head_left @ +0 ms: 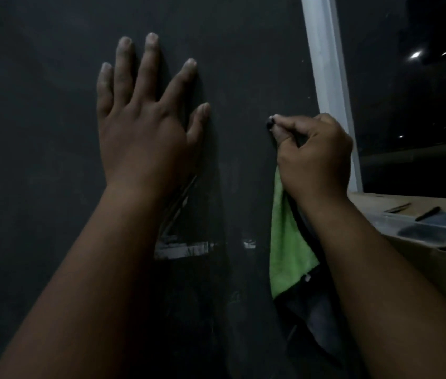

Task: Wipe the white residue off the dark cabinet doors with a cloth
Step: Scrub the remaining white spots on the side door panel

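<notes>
The left hand (139, 124) lies flat against the dark matte cabinet door (38, 119), its four fingers and thumb straight and spread; its grip is fully apart and holds nothing. The right hand (314, 154) is curled, its grip closed together around the bright green soft cloth (287, 242), which hangs down from under the palm, just beside the door. The right fingertips (273, 123) are pinched together and pressed to the door; something small and dark shows at their tip, but what it is cannot be told.

White residue (180, 248) shows on the door in two places: a larger streaked patch below the left wrist, partly hidden by the left forearm, and one small spot just to its right, near the cloth. The lower edge of the cloth merges into a dark shape below it that is hard to make out.

To the right of the door stands one white upright frame post (328, 77). Beyond it, a pale brown table (435, 255) carries dim, blurred items; two slim dark ones can be counted, and the rest is unclear. The whole scene is dim.
</notes>
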Demonstrator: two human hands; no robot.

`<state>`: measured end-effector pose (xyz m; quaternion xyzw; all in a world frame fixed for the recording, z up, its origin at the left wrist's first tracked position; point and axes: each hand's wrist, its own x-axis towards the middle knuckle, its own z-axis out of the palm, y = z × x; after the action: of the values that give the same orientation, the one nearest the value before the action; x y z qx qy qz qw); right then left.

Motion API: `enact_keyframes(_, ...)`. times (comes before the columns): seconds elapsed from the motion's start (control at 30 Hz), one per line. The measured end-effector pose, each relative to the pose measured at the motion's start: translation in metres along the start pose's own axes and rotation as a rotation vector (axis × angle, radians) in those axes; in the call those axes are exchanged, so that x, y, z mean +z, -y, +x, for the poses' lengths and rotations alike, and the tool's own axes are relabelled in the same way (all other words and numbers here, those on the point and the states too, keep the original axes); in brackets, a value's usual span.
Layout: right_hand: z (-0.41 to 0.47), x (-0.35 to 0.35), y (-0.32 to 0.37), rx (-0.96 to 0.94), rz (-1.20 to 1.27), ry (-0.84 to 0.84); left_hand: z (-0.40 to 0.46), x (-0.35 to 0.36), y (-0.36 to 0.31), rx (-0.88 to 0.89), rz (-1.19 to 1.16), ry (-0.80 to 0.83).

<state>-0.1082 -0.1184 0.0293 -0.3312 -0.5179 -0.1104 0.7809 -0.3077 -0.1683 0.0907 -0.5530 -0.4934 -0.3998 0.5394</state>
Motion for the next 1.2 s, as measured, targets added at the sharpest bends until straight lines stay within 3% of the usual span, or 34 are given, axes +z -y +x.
enact_keyframes(0.23,-0.035,0.000,-0.015,-0.029,0.010,0.016,-0.022,0.006,-0.014,-0.050,-0.001,-0.007)
enact_keyframes(0.4,0.006,-0.004,-0.026,-0.056,-0.040,0.006,-0.037,0.013,-0.027,-0.084,0.044,-0.058)
enact_keyframes(0.67,-0.026,-0.023,-0.050,-0.115,0.040,0.099,-0.035,0.010,-0.027,-0.123,0.069,-0.027)
enact_keyframes(0.87,0.020,-0.014,-0.053,-0.067,0.007,0.039,-0.036,0.009,-0.026,-0.123,0.067,-0.012)
enact_keyframes(1.07,-0.050,-0.025,-0.065,0.063,-0.026,-0.056,-0.039,0.004,-0.024,-0.099,0.036,0.032)
enact_keyframes(1.2,-0.034,-0.015,-0.048,0.111,-0.002,-0.038,-0.039,-0.003,-0.017,-0.059,0.005,0.031)
